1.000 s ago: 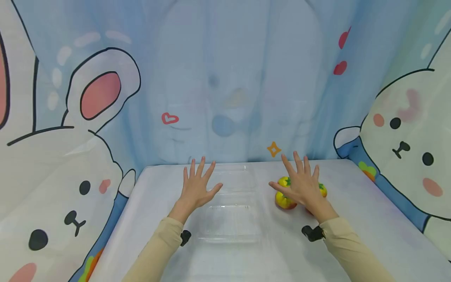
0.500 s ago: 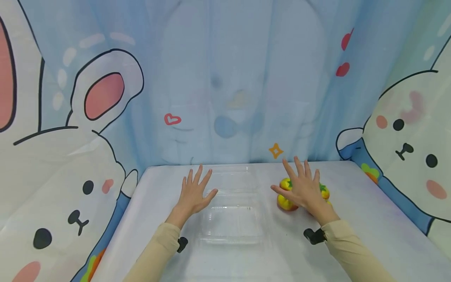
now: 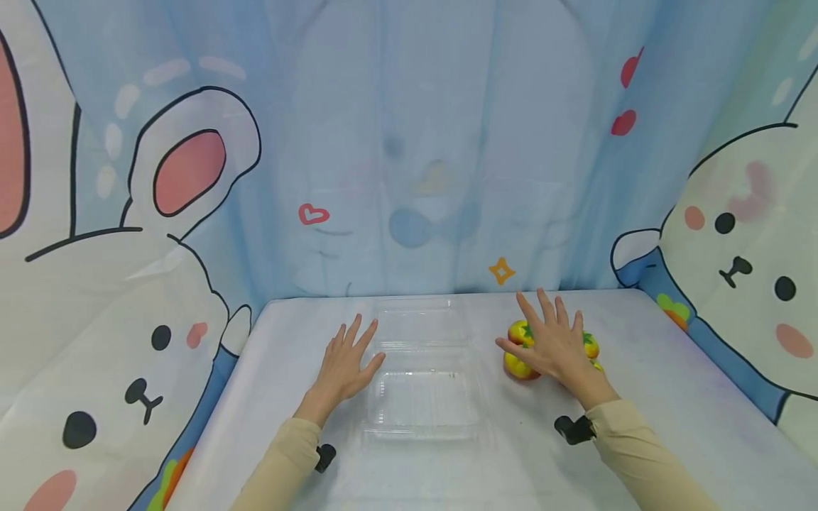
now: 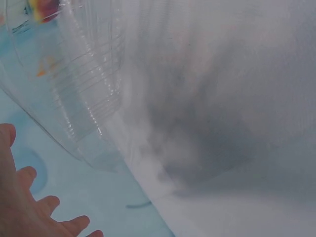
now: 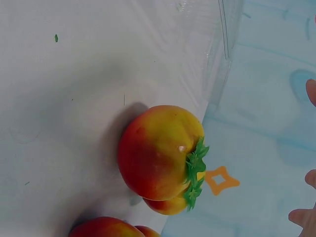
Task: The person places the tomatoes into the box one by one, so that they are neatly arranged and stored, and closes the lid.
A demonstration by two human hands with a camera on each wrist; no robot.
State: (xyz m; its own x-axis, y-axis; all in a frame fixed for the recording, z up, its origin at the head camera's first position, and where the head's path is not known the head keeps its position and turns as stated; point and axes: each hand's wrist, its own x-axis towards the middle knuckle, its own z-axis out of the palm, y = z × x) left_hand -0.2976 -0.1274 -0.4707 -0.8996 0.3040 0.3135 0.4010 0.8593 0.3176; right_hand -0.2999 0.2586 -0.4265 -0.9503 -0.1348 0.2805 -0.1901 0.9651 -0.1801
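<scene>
My left hand (image 3: 341,365) hovers with spread fingers to the left of a clear plastic clamshell box (image 3: 424,431), holding nothing. The box lies unfolded on the white table, one half behind the other. My right hand (image 3: 558,345) has its fingers spread above several yellow-and-red fruits (image 3: 519,366) and partly hides them in the head view. Close up in the right wrist view, one round fruit (image 5: 158,153) has a green leafy top, with others behind and below it. The left wrist view shows the left fingers (image 4: 48,204) apart from the box's clear wall (image 4: 94,74).
A white cloth (image 3: 645,419) covers the table. Behind it hangs a blue curtain (image 3: 422,142) printed with rabbits, hearts and a star. Small green specks (image 5: 56,38) lie on the cloth. Black wrist mounts (image 3: 575,430) sit by the beige sleeves (image 3: 281,454).
My left hand has drawn back toward me and to the left, away from the box. The right hand has lowered slightly over the fruits. The head view has shifted a little.
</scene>
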